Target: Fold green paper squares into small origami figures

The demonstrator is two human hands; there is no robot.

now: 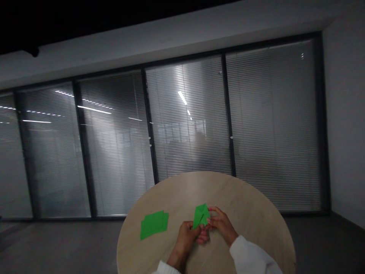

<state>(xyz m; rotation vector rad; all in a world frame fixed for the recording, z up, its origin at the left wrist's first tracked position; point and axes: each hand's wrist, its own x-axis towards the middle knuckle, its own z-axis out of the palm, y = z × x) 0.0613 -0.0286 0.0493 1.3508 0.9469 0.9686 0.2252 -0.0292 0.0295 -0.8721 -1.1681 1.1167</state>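
Note:
A folded piece of green paper (201, 214) is held up just over the round table, with creases and overlapping flaps on the side facing me. My left hand (190, 234) grips its lower edge, thumb on the front and fingers curled behind. At the paper's right edge, my right hand (220, 221) pinches it between thumb and fingers; part of those fingertips is hidden. To the left lie several flat green paper sheets (154, 224), loosely stacked and slightly fanned.
The round wooden table (242, 198) has a curved edge at the far side. Beyond it stands a glass partition with blinds (188, 152) in dark frames. A pale wall (345, 114) rises at the right, and grey floor (71, 243) surrounds the table.

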